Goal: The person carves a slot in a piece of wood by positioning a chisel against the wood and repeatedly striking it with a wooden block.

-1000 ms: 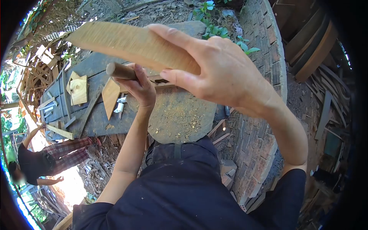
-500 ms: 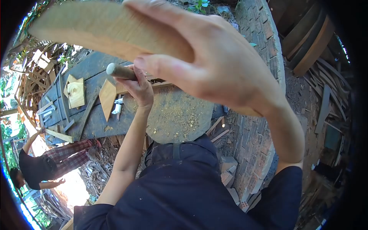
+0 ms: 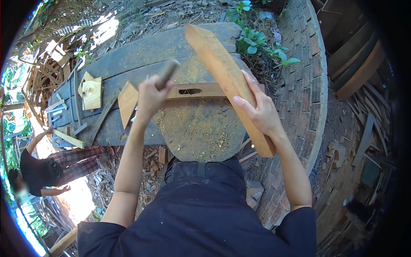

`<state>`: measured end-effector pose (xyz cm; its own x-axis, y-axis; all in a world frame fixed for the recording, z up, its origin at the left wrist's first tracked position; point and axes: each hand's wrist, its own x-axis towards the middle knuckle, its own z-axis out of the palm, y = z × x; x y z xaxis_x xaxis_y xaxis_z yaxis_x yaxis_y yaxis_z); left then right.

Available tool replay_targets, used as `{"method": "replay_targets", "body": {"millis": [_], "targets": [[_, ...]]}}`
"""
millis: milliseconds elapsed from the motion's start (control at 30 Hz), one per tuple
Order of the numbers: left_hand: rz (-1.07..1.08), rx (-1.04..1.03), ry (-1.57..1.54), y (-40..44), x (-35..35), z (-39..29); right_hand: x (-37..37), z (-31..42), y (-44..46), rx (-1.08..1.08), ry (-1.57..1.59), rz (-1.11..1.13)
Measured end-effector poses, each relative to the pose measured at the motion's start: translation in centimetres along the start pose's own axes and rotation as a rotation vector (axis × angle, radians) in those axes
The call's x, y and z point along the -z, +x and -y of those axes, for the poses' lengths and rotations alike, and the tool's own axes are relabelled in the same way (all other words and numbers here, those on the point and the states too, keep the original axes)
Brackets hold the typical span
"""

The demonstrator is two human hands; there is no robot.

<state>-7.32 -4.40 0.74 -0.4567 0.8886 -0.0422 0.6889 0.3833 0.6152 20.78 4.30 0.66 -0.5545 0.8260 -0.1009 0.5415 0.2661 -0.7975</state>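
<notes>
My left hand (image 3: pixel 153 97) is closed round the round wooden handle of a chisel (image 3: pixel 168 73); its blade is hidden and the handle is blurred. My right hand (image 3: pixel 262 112) grips a long, thick, slightly bent wooden block (image 3: pixel 222 66) near its lower end, fingers on the far side and thumb across the near face. Between my hands, a wooden bar (image 3: pixel 207 91) with a dark oblong slot lies across the workbench (image 3: pixel 128 51). The block partly covers the bar's right end. Sawdust and chips cover the rounded bench end (image 3: pixel 201 132) before me.
A diamond-shaped board (image 3: pixel 127 103), a pale wood piece (image 3: pixel 91 93) and several strips lie on the bench's left. A brick wall (image 3: pixel 295 85) runs along the right, with scrap wood beyond. Another person (image 3: pixel 40 167) stands at the far left, one hand near a wood strip.
My right hand has lowered the wooden block from close to the camera to beside the bar, and turned it steeper. My left hand stays on the chisel, whose handle now points up and right.
</notes>
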Motion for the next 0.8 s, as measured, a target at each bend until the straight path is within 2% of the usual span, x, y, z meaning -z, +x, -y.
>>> {"method": "replay_targets", "body": {"millis": [33,100,200,367,433,467,533,567,633,800], "targets": [[0.003,-0.002,0.001,0.0,-1.2,1.2,-0.1,-0.5,-0.1,-0.025,0.006,-0.001],[0.056,-0.230,0.123,-0.5,-4.1,3.6,-0.4,-1.3,-0.1,-0.050,0.013,0.004],[0.048,-0.185,0.112,-1.2,-5.9,3.4,-0.7,-2.1,-0.2,-0.082,0.006,-0.010],[-0.007,-0.234,0.125,-1.0,-7.7,3.4,-1.5,-3.7,0.1,-0.063,0.039,-0.061],[-0.071,-0.365,-0.219,-1.1,-7.7,2.8,-1.7,-4.3,0.2,-0.097,0.024,-0.052],[-0.068,-0.365,-0.220,-1.1,-7.4,2.8,-1.8,-4.5,0.1,-0.137,0.011,-0.038],[0.119,-0.362,-0.298,-0.9,-5.7,2.0,-2.2,-5.2,-0.1,-0.157,0.006,-0.035],[0.121,-0.362,-0.296,-0.7,-5.7,2.1,-2.3,-5.4,-0.2,-0.175,0.002,-0.031],[0.114,-0.321,0.053,-0.3,-5.4,2.4,-2.5,-5.6,-0.2,-0.172,0.040,-0.039],[0.021,-0.506,0.073,-1.7,-8.3,3.7,-2.7,-6.4,0.0,-0.093,0.001,-0.106]]}}
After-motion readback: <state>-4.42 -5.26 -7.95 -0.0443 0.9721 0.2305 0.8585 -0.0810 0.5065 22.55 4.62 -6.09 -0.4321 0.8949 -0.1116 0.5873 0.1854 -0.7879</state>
